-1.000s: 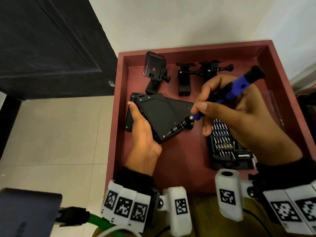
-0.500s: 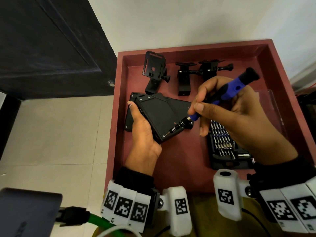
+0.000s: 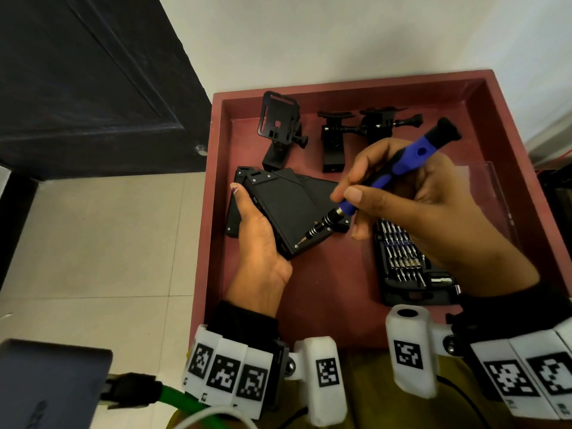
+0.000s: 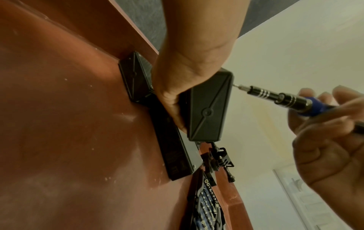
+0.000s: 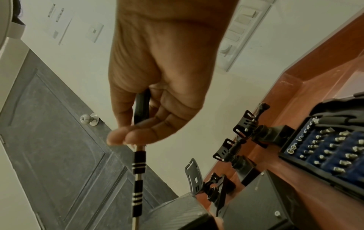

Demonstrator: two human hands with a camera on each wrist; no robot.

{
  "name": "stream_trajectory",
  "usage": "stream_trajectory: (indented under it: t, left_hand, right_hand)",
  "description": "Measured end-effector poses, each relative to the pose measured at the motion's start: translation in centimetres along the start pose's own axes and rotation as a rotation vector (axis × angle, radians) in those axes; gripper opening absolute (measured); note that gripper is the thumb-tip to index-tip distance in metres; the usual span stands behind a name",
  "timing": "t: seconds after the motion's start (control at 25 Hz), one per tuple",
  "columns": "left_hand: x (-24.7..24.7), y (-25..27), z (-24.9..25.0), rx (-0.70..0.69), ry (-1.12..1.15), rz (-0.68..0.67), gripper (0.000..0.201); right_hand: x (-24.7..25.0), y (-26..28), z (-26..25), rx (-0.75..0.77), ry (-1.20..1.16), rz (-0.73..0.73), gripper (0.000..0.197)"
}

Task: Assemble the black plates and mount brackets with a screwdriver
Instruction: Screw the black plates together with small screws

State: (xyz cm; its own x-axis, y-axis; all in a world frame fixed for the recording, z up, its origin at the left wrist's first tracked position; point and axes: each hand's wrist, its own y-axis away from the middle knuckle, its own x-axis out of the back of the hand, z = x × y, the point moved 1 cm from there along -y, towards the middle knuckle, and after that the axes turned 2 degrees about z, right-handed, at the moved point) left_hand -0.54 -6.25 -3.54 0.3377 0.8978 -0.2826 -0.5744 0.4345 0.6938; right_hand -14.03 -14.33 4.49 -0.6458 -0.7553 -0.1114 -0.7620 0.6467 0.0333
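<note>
Black plates (image 3: 284,209): we've got the top one lifted off the red tray (image 3: 309,305) in our left hand (image 3: 260,252), thumb along its left edge, fingers curled under it, so clamped on the plate. Second plate lies flat on the tray floor beneath and partly behind it, near the tray's left wall. Left wrist view shows the held plate's ribbed underside (image 4: 206,109) with fingers wrapped behind.

Right hand (image 3: 418,205) pinches the screwdriver (image 3: 380,181) by the blue grip, thumb and index closed on it near the metal collar. Bit tip sits at the screw (image 3: 296,246) on the near corner of the plate. Whether it's fully seated in the screw head we can't tell, too small.

Step in hand, by our read: driving that corner screw. To do it well:
- keep shaft in line with the screw axis; it looks raked fairly low right now, risk of cam-out
- push along the shaft, spin with fingertips only
- left hand braces directly behind the corner so the plate doesn't flex away
- snug, don't overtorque plastic

Mount brackets (image 3: 368,131) stand along the far side of the tray, untouched. Bit set case (image 3: 405,267) sits open under our right wrist.
</note>
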Motion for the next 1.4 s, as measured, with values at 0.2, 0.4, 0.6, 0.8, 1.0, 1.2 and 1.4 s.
stream_trajectory:
  t: [0.2, 0.4, 0.6, 0.8, 1.0, 1.2, 1.4]
  left_hand:
    - [-0.21, 0.16, 0.01, 0.012, -0.004, -0.009, 0.083]
    - [-0.35, 0.47, 0.23, 0.023, -0.006, 0.005, 0.080]
    - [-0.46, 0.69, 0.36, 0.015, 0.013, 0.008, 0.079]
    - [-0.41, 0.69, 0.38, 0.014, 0.012, 0.003, 0.079]
    - [-0.41, 0.60, 0.35, 0.014, 0.007, 0.003, 0.080]
    - [-0.34, 0.47, 0.31, 0.011, 0.006, 0.012, 0.079]
    - [-0.37, 0.58, 0.30, 0.017, 0.004, 0.021, 0.079]
  right_hand:
    - [-0.21, 0.00, 0.62, -0.113, 0.087, -0.055, 0.020]
    - [-0.17, -0.09, 0.88, -0.099, 0.178, -0.014, 0.022]
    - [-0.20, 0.01, 0.68, -0.085, 0.178, 0.013, 0.021]
    - [-0.24, -0.04, 0.73, -0.086, 0.189, 0.000, 0.021]
    - [-0.29, -0.07, 0.88, -0.068, 0.194, 0.014, 0.020]
    - [-0.16, -0.06, 0.85, -0.053, 0.207, 0.013, 0.019]
    - [-0.16, -0.02, 0.95, -0.068, 0.205, 0.000, 0.019]
